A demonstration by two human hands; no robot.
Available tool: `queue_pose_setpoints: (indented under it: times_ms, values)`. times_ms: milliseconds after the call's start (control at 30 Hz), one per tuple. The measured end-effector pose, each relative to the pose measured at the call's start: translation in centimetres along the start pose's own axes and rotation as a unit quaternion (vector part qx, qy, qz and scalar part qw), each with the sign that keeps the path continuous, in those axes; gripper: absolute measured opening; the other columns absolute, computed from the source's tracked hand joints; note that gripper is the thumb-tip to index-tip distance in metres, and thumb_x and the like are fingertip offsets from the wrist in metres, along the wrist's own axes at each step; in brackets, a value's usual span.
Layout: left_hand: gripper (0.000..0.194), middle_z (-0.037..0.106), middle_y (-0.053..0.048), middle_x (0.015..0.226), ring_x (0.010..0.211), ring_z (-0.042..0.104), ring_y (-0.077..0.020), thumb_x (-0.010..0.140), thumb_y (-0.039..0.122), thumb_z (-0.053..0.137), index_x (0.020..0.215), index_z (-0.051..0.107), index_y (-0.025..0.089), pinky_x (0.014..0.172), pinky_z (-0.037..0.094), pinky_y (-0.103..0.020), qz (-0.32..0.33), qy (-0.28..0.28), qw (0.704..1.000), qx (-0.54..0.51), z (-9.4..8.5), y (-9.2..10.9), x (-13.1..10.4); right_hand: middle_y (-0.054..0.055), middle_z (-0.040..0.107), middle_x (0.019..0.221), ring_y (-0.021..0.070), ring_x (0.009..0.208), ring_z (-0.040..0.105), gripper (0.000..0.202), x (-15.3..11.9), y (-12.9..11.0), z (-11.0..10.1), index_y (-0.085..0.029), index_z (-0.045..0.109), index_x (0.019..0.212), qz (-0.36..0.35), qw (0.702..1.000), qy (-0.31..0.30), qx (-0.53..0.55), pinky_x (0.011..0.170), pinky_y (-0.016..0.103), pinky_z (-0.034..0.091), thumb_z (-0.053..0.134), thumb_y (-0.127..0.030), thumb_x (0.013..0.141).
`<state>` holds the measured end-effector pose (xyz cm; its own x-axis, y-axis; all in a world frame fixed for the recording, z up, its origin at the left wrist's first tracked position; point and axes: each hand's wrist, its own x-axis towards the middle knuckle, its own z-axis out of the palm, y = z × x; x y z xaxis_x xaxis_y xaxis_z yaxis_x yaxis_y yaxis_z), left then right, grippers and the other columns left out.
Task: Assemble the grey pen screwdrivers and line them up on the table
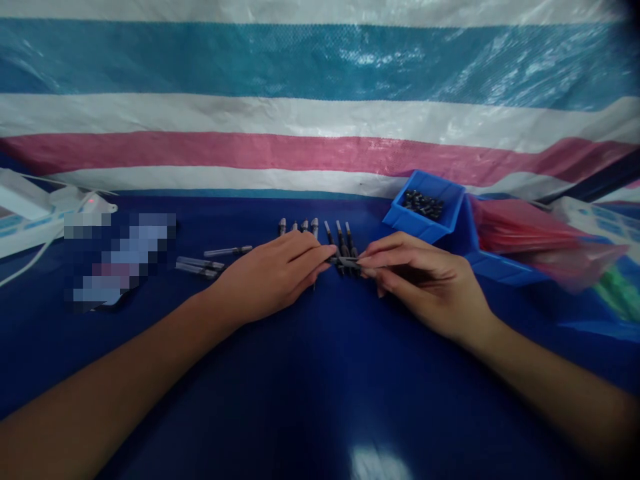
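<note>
My left hand [280,270] reaches in over the middle of the blue table, palm down, its fingertips closed on one end of a thin grey pen part [346,259]. From the other side, my right hand [425,283] pinches the opposite end between thumb and fingers. The piece lies roughly level between them; its ends are hidden by the fingers. Just behind it lie three dark pen pieces [340,233] with pale ends, side by side. Several pens with silvery ends [305,225] stick out beyond my left hand, which partly covers them.
Clear tubes with dark ends [200,265] lie left of my left hand. A phone [123,260], blurred out, and a white power strip [30,220] are farther left. At right stand a blue bin [425,230] of small black parts and another holding red plastic bags [525,227].
</note>
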<state>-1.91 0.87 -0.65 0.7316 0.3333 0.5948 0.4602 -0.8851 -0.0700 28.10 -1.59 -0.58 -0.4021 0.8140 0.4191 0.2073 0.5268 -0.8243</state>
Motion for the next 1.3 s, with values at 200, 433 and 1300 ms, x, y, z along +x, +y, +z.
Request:
queue_pose_setpoints:
  times_ms: [200,433,1300]
  values:
    - [0.024,0.080,-0.012,0.114,0.101,0.076,-0.0244,0.122,0.017,0.055,0.141,0.067,0.009,0.095,0.068,-0.039,0.006,-0.005,1.000,-0.006,-0.4,0.6,0.4,0.001,0.080,0.096,0.0133,0.071,0.071,0.008,0.2,-0.9,0.2,-0.028,0.087,0.114,0.018,0.997,-0.005,-0.071,0.062,0.029,0.053,0.080,-0.031,0.113]
    - [0.018,0.078,-0.010,0.110,0.097,0.074,-0.0242,0.121,0.017,0.056,0.131,0.069,0.011,0.090,0.065,-0.039,-0.011,-0.004,0.999,-0.041,-0.2,0.8,0.5,-0.001,0.078,0.095,0.0147,0.071,0.070,0.028,-0.2,-0.5,0.4,-0.032,0.077,0.141,0.063,0.997,-0.008,-0.037,0.062,0.029,0.052,0.077,-0.040,0.115]
    - [0.026,0.079,-0.011,0.114,0.103,0.076,-0.0241,0.121,0.017,0.058,0.146,0.065,0.010,0.096,0.067,-0.039,-0.011,-0.002,0.999,-0.035,0.2,0.6,-0.1,0.001,0.074,0.082,0.0143,0.063,0.063,0.019,-0.1,-1.2,0.4,-0.026,0.082,0.103,0.036,0.996,-0.006,-0.081,0.056,0.031,0.046,0.075,-0.038,0.116]
